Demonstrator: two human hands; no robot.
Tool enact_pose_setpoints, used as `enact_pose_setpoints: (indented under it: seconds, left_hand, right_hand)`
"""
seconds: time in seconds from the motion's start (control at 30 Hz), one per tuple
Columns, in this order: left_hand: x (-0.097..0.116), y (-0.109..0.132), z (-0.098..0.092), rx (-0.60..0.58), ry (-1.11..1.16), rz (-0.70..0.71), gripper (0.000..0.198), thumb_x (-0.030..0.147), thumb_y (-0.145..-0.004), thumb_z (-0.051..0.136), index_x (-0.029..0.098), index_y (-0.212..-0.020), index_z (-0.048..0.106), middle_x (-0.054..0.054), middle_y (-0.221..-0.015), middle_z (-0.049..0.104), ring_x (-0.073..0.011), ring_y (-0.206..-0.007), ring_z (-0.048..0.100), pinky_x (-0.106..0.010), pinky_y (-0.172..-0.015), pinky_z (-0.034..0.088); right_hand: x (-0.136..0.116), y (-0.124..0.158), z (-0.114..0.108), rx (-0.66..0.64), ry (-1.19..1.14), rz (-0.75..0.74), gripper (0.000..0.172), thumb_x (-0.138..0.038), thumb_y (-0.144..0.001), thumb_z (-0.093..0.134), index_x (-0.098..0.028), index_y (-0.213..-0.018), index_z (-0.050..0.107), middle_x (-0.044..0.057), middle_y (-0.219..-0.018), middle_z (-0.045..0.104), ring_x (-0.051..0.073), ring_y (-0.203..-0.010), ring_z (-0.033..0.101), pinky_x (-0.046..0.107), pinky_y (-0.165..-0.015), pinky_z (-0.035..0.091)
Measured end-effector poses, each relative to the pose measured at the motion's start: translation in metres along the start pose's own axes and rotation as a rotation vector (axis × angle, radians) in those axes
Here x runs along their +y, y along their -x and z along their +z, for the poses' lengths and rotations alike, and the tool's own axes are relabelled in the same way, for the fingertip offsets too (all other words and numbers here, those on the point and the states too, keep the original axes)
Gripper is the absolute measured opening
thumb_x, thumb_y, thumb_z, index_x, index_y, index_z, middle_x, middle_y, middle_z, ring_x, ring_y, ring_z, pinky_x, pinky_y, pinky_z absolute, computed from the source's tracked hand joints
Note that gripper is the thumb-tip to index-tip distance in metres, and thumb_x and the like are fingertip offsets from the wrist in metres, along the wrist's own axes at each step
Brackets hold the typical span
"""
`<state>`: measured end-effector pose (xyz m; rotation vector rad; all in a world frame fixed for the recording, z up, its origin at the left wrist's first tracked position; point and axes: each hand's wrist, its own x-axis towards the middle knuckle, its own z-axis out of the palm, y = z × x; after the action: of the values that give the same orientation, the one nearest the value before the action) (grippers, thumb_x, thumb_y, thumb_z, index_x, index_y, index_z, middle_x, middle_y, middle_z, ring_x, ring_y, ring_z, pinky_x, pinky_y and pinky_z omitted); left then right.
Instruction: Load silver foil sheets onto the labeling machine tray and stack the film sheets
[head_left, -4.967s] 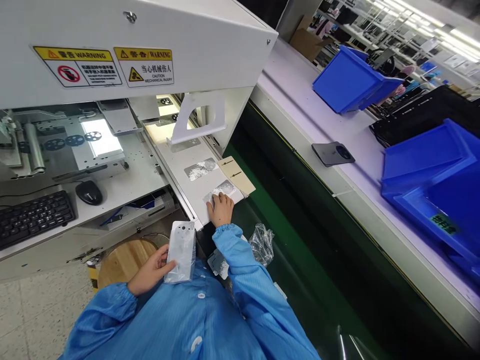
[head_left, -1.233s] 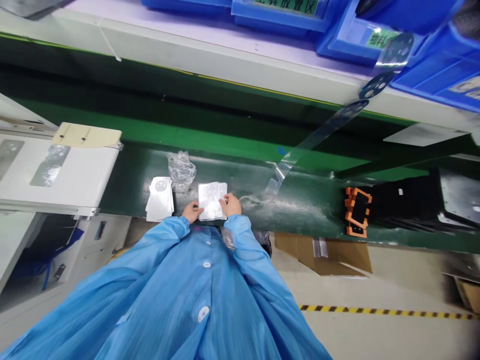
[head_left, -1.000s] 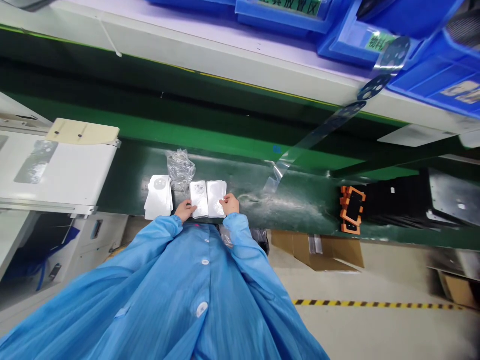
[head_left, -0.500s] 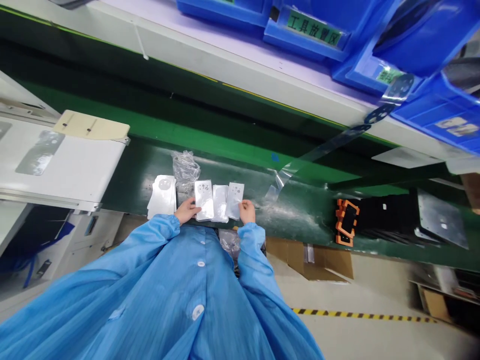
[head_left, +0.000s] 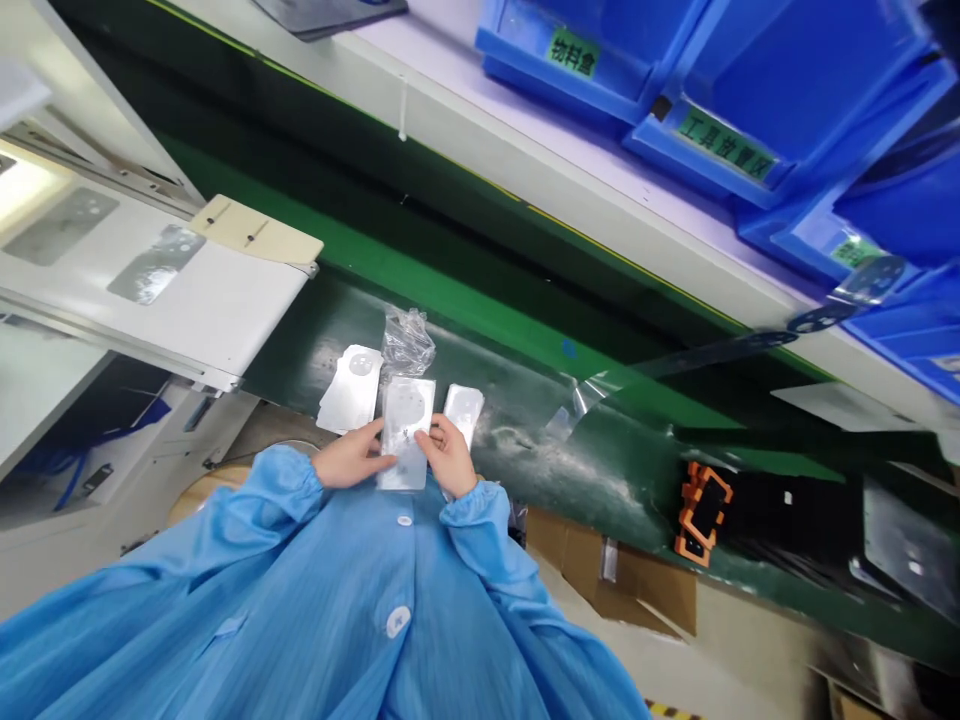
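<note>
Close to my chest, both hands hold a phone-shaped protective film sheet [head_left: 409, 400] with round camera cutouts at its top, apparently laid over another sheet. My left hand [head_left: 351, 457] grips its left edge, thumb lying on the front. My right hand [head_left: 451, 458] pinches the right edge, with its fingertips over the surface. Left of the sheet lies a fanned stack of similar silvery sheets [head_left: 352, 388] on the dark green bench [head_left: 517, 440]. A second small stack [head_left: 465, 405] is partly hidden behind my right hand. Just beyond the held sheet sits a crumpled clear plastic bag [head_left: 407, 342].
A white conveyor [head_left: 232, 310] at left carries flat phone-shaped sheets [head_left: 156, 264] and a cream block [head_left: 255, 228]. Overhead, blue bins [head_left: 720, 110] line a shelf [head_left: 510, 130]; a clear film strip [head_left: 675, 355] hangs from it. Orange frames [head_left: 705, 512] and black sheets [head_left: 795, 520] lie right.
The right-hand sheet has come left to the left-hand sheet, and both hands are now together, nearer my body. The middle stack stays on the bench. My view has shifted and tilted.
</note>
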<state>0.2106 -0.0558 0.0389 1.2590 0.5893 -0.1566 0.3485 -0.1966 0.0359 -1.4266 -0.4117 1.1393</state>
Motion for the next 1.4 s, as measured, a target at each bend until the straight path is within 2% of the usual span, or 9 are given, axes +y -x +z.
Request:
enact_pose_setpoints:
  seconds: [0.17,0.43,0.63,0.77,0.87,1.03,1.17,1.27,1.4]
  left_hand:
    - [0.004,0.02,0.003,0.248,0.134,0.102,0.047,0.043,-0.076,0.075,0.015,-0.11,0.06,-0.006,-0.088,0.074,-0.0262,-0.082,0.071,-0.032,-0.071,0.058]
    - [-0.022,0.063,0.008,0.15,0.152,0.06,0.049,0.043,-0.08,0.07,0.013,-0.118,0.061,-0.01,-0.092,0.075,-0.0279,-0.083,0.072,-0.033,-0.07,0.058]
    - [-0.019,0.081,0.0,0.166,0.11,0.158,0.045,0.037,-0.086,0.064,0.016,-0.126,0.058,-0.01,-0.107,0.072,-0.0271,-0.095,0.069,-0.035,-0.082,0.056]
    - [-0.02,0.089,-0.007,0.221,0.158,0.275,0.05,0.035,-0.083,0.07,0.02,-0.128,0.055,-0.009,-0.118,0.067,-0.0268,-0.107,0.064,-0.036,-0.093,0.051]
    - [-0.025,0.095,-0.024,0.256,0.272,0.306,0.052,0.043,-0.083,0.069,0.02,-0.127,0.053,-0.008,-0.108,0.069,-0.0254,-0.098,0.066,-0.034,-0.085,0.053]
    - [-0.047,0.114,-0.073,0.458,0.471,0.318,0.068,0.057,-0.074,0.073,0.02,-0.125,0.049,-0.008,-0.095,0.072,-0.0249,-0.081,0.07,-0.033,-0.07,0.055]
    - [-0.071,0.147,-0.108,0.762,0.553,0.222,0.075,0.065,-0.058,0.08,0.024,-0.114,0.052,-0.005,-0.087,0.073,-0.028,-0.077,0.07,-0.037,-0.068,0.056]
    - [-0.084,0.17,-0.125,0.926,0.596,0.194,0.068,0.065,-0.057,0.08,0.03,-0.109,0.053,-0.002,-0.09,0.074,-0.0298,-0.083,0.07,-0.041,-0.075,0.057]
    - [-0.086,0.178,-0.135,0.99,0.634,0.149,0.063,0.067,-0.055,0.078,0.036,-0.105,0.054,0.001,-0.089,0.075,-0.0315,-0.088,0.071,-0.043,-0.078,0.058]
  right_hand:
    - [-0.001,0.008,0.022,-0.096,0.027,0.042,0.036,-0.05,-0.078,0.07,-0.023,-0.095,0.055,0.002,-0.085,0.07,0.02,-0.078,0.069,0.032,-0.074,0.056]
    - [0.003,0.032,0.03,-0.348,0.18,0.163,0.038,-0.049,-0.084,0.065,-0.021,-0.107,0.06,0.005,-0.092,0.07,0.02,-0.082,0.069,0.038,-0.082,0.056]
    - [-0.061,-0.023,0.04,-0.24,0.47,-0.106,0.027,-0.045,-0.08,0.069,-0.021,-0.091,0.063,0.001,-0.08,0.064,0.016,-0.072,0.06,0.025,-0.062,0.05]
    - [-0.104,-0.058,0.056,-0.484,0.763,-0.239,0.027,-0.042,-0.087,0.06,-0.02,-0.071,0.063,-0.002,-0.061,0.054,0.013,-0.057,0.049,0.024,-0.054,0.042]
    - [-0.116,-0.094,0.079,-0.573,0.794,-0.3,0.031,-0.043,-0.09,0.055,-0.02,-0.072,0.065,0.0,-0.063,0.058,0.015,-0.06,0.054,0.026,-0.056,0.045]
    - [-0.106,-0.197,0.162,-0.224,0.529,-0.342,0.028,-0.045,-0.087,0.051,-0.019,-0.092,0.062,0.001,-0.069,0.064,0.018,-0.057,0.06,0.029,-0.055,0.052]
    - [-0.087,-0.267,0.236,0.003,0.842,-0.36,0.029,-0.03,-0.089,0.044,-0.017,-0.11,0.06,0.001,-0.067,0.065,0.019,-0.059,0.063,0.03,-0.064,0.053]
    - [-0.078,-0.29,0.268,0.035,0.99,-0.409,0.029,-0.026,-0.089,0.045,-0.016,-0.11,0.062,0.005,-0.073,0.066,0.023,-0.074,0.065,0.035,-0.077,0.05]
    - [-0.072,-0.29,0.282,0.075,1.11,-0.521,0.036,-0.03,-0.088,0.05,-0.012,-0.118,0.06,0.018,-0.107,0.064,0.033,-0.103,0.057,0.045,-0.092,0.041]
